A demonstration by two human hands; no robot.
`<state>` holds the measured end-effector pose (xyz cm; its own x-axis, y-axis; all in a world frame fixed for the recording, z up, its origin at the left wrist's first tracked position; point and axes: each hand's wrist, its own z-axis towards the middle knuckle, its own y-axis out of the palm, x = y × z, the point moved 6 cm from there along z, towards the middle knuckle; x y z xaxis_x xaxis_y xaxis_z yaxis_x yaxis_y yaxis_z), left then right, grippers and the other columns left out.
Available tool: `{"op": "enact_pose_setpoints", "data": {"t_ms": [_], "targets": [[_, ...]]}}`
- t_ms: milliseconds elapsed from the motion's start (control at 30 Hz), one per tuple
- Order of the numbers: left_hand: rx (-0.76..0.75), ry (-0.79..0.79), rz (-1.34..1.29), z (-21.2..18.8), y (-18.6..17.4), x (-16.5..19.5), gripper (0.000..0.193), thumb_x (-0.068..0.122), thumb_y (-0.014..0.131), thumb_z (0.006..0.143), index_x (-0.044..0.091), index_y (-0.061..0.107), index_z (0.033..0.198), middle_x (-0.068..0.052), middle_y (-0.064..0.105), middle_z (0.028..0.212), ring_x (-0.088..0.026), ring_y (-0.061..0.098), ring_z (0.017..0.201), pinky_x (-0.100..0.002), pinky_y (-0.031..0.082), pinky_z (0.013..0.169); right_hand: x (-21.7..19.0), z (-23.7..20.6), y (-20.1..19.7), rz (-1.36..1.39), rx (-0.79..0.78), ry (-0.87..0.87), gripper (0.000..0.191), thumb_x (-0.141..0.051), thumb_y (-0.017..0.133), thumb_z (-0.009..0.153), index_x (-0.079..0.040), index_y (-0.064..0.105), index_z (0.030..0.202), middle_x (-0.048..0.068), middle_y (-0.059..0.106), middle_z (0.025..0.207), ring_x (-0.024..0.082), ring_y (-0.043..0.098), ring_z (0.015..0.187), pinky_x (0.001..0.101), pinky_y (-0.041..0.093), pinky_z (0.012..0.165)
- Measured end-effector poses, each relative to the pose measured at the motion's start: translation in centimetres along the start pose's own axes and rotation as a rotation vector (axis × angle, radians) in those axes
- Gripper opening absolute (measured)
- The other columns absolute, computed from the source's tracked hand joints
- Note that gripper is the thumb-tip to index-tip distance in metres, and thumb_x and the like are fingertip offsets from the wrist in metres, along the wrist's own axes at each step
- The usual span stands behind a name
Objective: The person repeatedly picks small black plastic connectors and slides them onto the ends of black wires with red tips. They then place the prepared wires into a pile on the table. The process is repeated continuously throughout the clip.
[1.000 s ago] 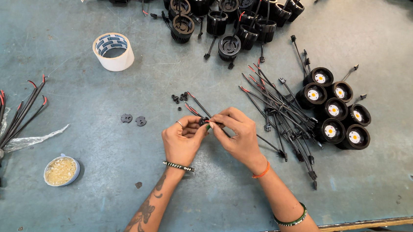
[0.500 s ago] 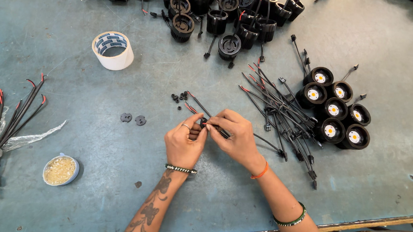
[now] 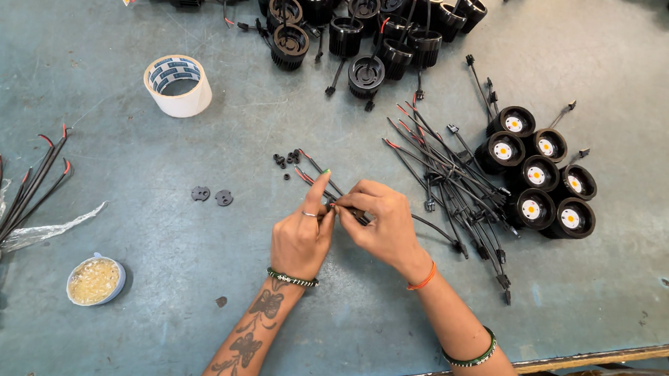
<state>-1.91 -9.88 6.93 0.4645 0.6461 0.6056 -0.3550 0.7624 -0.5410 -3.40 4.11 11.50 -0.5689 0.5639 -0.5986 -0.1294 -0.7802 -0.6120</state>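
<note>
Black cable lead [image 3: 349,210] sits pinched between both hands at the worktop [image 3: 111,194] centre: left hand [image 3: 301,237] and right hand [image 3: 379,223] fingers closed on it, seemingly fitting its end. More leads [image 3: 447,177] lie at two o'clock, likely picked next.

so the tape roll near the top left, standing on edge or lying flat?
Lying flat. The tape roll rests on the table with its round core opening facing up at the camera, its white side wall visible below the rim.
</note>
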Motion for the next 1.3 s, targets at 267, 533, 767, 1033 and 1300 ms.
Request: {"op": "enact_pose_setpoints", "data": {"t_ms": [267, 533, 767, 1033, 1300], "targets": [[0.024, -0.185, -0.34, 0.1, 0.0, -0.9, 0.061, 0.001, 0.076, 0.086, 0.008, 0.054, 0.143, -0.006, 0.076, 0.091, -0.018, 0.078, 0.082, -0.031, 0.064, 0.071, 0.6, 0.2, -0.3, 0.145, -0.009, 0.096, 0.009, -0.006, 0.075, 0.084, -0.002, 0.077, 0.092, 0.007, 0.069, 0.08, 0.015, 0.065, 0.063, 0.0283, 0.05, 0.058], [-0.087, -0.45, -0.965, 0.0, 2.8, -4.4, 0.034, -0.014, 0.073, 0.083, -0.003, 0.073, 0.115, -0.007, 0.068, 0.113, -0.018, 0.072, 0.101, -0.028, 0.063, 0.088, 0.8, 0.3, -1.0, 0.198, -0.015, 0.086, 0.009, -0.007, 0.075, 0.086, -0.002, 0.077, 0.093, 0.007, 0.071, 0.083, 0.014, 0.067, 0.07, 0.0267, 0.051, 0.062], [-0.155, -0.556, -1.094, -0.3, 3.5, -4.8, 0.033, -0.012, 0.068, 0.083, 0.0, 0.071, 0.114, -0.01, 0.075, 0.119, -0.019, 0.076, 0.105, -0.029, 0.063, 0.092, 1.0, 0.3, -1.0, 0.149, -0.071, 0.113, 0.008, -0.008, 0.075, 0.084, -0.002, 0.077, 0.089, 0.006, 0.072, 0.083, 0.018, 0.069, 0.071, 0.0289, 0.051, 0.06], [-0.097, -0.345, -0.78, 0.2, 1.6, -3.4, 0.026, -0.013, 0.074, 0.082, -0.003, 0.077, 0.106, -0.009, 0.076, 0.113, -0.017, 0.075, 0.1, -0.028, 0.064, 0.088, 0.7, 0.3, -0.6, 0.135, -0.089, 0.104, 0.007, -0.007, 0.074, 0.082, -0.004, 0.077, 0.088, 0.008, 0.072, 0.082, 0.02, 0.071, 0.072, 0.0298, 0.053, 0.065], [-0.077, -0.394, -0.976, 0.3, 1.7, -4.3, 0.028, -0.012, 0.071, 0.084, -0.004, 0.074, 0.111, -0.008, 0.073, 0.113, -0.016, 0.074, 0.102, -0.028, 0.063, 0.092, -0.2, 0.6, -1.3, 0.236, -0.097, 0.056, 0.022, 0.002, 0.071, 0.085, -0.002, 0.073, 0.106, 0.009, 0.072, 0.088, 0.021, 0.072, 0.081, 0.0299, 0.056, 0.076]]}}
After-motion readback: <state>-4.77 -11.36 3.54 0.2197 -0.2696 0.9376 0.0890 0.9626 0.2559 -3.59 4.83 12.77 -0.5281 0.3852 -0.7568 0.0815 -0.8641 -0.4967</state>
